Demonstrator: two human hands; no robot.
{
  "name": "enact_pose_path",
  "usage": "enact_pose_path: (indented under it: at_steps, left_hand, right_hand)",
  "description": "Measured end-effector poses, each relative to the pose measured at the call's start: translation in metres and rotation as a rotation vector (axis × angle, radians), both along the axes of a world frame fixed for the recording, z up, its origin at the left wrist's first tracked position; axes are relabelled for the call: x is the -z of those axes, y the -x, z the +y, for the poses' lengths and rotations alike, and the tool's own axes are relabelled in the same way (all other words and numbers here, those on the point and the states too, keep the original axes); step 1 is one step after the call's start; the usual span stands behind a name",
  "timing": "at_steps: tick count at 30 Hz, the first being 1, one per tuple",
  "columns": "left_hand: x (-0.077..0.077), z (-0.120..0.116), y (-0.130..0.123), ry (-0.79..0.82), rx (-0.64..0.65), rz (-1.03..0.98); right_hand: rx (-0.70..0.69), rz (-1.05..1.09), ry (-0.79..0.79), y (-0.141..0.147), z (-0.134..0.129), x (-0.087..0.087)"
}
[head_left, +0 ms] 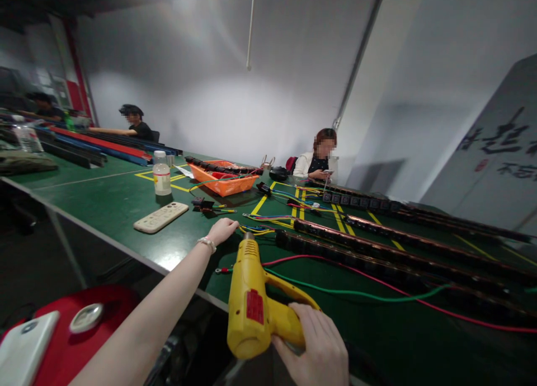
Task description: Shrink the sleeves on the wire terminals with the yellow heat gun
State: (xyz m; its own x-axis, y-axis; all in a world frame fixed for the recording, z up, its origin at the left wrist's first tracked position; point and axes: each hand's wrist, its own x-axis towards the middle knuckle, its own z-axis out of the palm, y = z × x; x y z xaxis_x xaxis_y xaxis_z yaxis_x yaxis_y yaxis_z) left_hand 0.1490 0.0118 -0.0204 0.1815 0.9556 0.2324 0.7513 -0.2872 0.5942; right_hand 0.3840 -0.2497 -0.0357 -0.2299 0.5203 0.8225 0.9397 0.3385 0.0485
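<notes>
My right hand [321,344] is wrapped round the handle of a yellow heat gun [247,302], whose metal nozzle points away from me over the table. My left hand [222,232] reaches past the nozzle with its fingers pinched at the ends of thin yellow and blue wires [258,229]. These wires come from the near end of a long dark strip [335,252]. Just ahead of the nozzle lie the wires. A red cable [302,257] and a green cable [335,291] run rightward beside the gun, with a ring terminal [218,271] at the left.
On the green table [104,207] stand a bottle [161,176], a phone in a beige case [161,217] and an orange basket [226,186]. More long strips [419,235] lie to the right. A seated person [319,159] is across the table. A red stool [104,302] holds another phone [29,347].
</notes>
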Motion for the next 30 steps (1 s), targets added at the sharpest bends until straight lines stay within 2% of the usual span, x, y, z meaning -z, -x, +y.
enact_pose_path:
  at_steps: [8, 17, 23, 27, 30]
  left_hand:
    - [-0.004, -0.004, 0.001, 0.026, -0.169, 0.029]
    - [-0.004, -0.003, -0.001, 0.031, -0.146, 0.086]
    - [-0.007, -0.005, -0.002, 0.039, -0.136, 0.102]
    - [-0.006, -0.004, -0.001, 0.041, -0.134, 0.108]
    - [-0.006, -0.003, -0.001, 0.044, -0.131, 0.114]
  right_hand:
    - [0.095, 0.024, 0.066, -0.016, 0.005, 0.000]
    - [0.208, 0.026, 0.090, -0.025, 0.006, 0.001]
    - [0.209, 0.021, 0.111, -0.024, 0.002, -0.005]
    - [0.182, 0.008, 0.244, -0.026, 0.006, -0.016]
    - [0.232, -0.034, 0.339, -0.022, 0.015, -0.021]
